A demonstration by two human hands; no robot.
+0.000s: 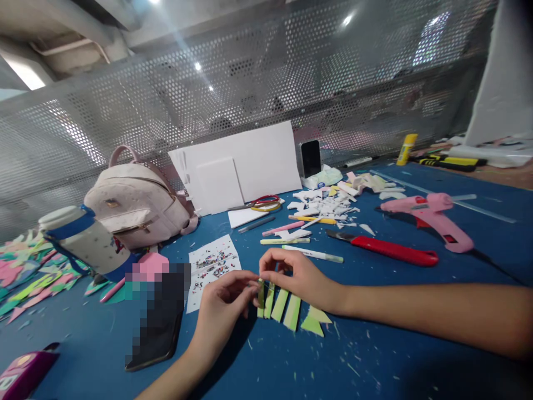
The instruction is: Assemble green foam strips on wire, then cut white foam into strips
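Hands meet low over the blue tabletop [375, 355]: left hand [220, 308] and right hand [297, 275] both pinch one small green paper strip [260, 293] between fingertips, at the left end of a row of pale green cut paper strips [287, 308]. Red-handled utility knife [387, 250] lies well beyond.

Head camera looks down, apparently close, over the blue table [291, 366].

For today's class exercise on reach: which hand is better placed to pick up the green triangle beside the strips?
Likely the right hand: its wrist lies beside the green triangle, while the left hand pinches a strip at the row's other end.
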